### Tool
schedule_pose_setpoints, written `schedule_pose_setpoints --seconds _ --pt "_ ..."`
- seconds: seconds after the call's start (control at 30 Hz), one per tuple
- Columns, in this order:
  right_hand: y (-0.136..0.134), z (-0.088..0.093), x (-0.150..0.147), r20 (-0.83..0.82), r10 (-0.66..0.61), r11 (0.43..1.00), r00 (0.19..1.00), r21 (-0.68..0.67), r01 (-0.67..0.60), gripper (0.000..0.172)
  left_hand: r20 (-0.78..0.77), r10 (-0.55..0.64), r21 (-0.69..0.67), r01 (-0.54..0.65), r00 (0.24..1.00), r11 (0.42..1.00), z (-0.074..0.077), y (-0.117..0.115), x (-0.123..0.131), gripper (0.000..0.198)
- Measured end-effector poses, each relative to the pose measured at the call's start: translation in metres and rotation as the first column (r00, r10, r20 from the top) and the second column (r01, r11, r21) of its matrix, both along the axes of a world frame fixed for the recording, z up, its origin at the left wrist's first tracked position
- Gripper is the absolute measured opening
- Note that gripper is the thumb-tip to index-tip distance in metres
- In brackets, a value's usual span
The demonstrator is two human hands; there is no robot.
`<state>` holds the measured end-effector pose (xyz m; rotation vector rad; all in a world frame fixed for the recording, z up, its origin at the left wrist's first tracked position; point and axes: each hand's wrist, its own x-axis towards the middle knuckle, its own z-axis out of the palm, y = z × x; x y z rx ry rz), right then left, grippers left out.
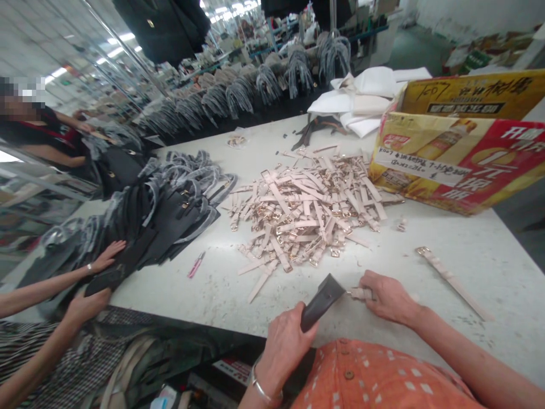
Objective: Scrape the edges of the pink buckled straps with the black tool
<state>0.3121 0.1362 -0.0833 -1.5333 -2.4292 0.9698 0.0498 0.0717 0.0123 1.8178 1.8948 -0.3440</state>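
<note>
Tapered black leather tab (pixel 320 302) sits clenched in the left hand (pixel 284 347); the right hand (pixel 386 295) grasps a narrow pale strap (pixel 361 293).

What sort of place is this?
Probably a leather-goods factory workshop: a long worktable holds a heap of pale pink straps with gold buckles, a pile of black leather pieces, and more bundles line a bench behind.

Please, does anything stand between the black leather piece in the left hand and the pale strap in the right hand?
Nothing visible stands between them. The black leather piece in the left hand and the pale strap in the right hand are end to end; I cannot tell if they touch.
</note>
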Motion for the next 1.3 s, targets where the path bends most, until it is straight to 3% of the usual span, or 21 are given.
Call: schedule_pose_setpoints --seconds 0.27,0.47,0.57,0.87,1.0,1.3 --pt "0.004 0.017 -0.017 -0.214 0.161 0.974 0.963 -0.121 -0.189 0.027 0.023 0.078 -0.015 -0.078 0.997 0.997 0.015 -0.017 -0.011 0.027" --pt "-0.003 0.012 -0.018 -0.011 0.259 0.966 0.966 0.007 -0.259 0.046 0.028 0.059 -0.061 -0.057 0.998 0.997 0.015 -0.025 -0.014 0.023" --pt "-0.008 0.005 -0.015 -0.005 0.277 0.957 0.961 0.093 -0.276 0.048 0.039 -0.002 -0.058 0.004 0.999 0.998 0.010 -0.026 -0.010 0.020" --pt "-0.016 -0.014 -0.002 -0.300 0.147 0.978 0.943 0.186 -0.093 0.029 0.029 -0.195 -0.047 0.196 0.980 0.979 -0.009 -0.018 0.003 0.035" --pt "-0.013 -0.016 -0.003 -0.313 0.138 0.978 0.940 0.190 -0.080 0.019 0.002 -0.219 -0.065 0.219 0.976 0.974 -0.010 -0.009 0.007 0.035" --pt "-0.015 -0.015 -0.002 -0.229 0.095 0.972 0.969 0.231 -0.041 0.027 -0.001 -0.189 -0.085 0.188 0.982 0.978 -0.012 0.001 0.014 0.036"
